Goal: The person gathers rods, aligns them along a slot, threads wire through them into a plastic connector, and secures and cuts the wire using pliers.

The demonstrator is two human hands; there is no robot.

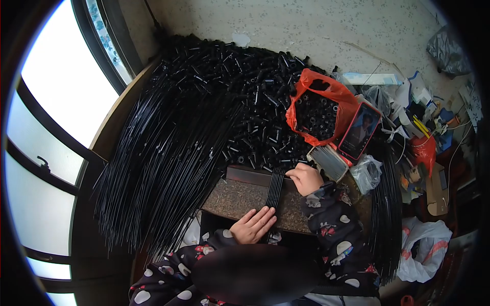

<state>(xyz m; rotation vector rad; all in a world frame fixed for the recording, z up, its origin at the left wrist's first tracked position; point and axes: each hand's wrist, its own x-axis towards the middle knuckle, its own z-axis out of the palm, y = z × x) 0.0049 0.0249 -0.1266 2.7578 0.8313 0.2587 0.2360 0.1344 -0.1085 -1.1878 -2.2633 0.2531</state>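
A row of thin black rods lies side by side across a speckled brown board, their far ends by a dark strip along its back. My left hand rests flat with fingers stretched out, its fingertips on the near part of the row. At the far end of the rods, on their right, my right hand is closed in a pinch. Whatever is between those fingertips is too small to make out.
Long black rods fan out at the left. Behind the board lies a heap of short black tubular parts. A red bag of small black rings, a phone and a clear case stand to the right.
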